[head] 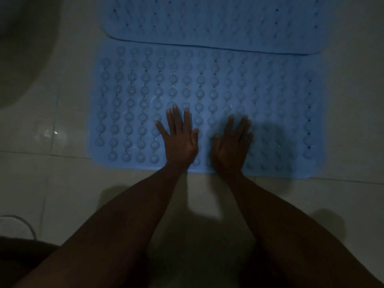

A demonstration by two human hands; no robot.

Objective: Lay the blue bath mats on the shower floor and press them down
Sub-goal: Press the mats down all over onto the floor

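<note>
Both hands flat on the near blue mat, on the tiled shower floor.

The near mat (207, 96) lies on the pale floor (52, 173) with its rows of round suction cups facing up. The far mat (207, 19) lies beyond it, its rounded near edge overlapping the near mat's far edge; its upper face shows small holes. The left hand (179, 140) rests palm down near the mat's near edge, fingers (176, 117) straight and spread, thumb out to the right. The right hand (231, 146) lies just beside it, apart from it, palm down, fingers (242, 127) straight and close together; it is slightly blurred. Neither grips anything. Both forearms reach in from below. The light is dim, and a curved dark shape (22, 48) fills the upper-left corner.
</note>
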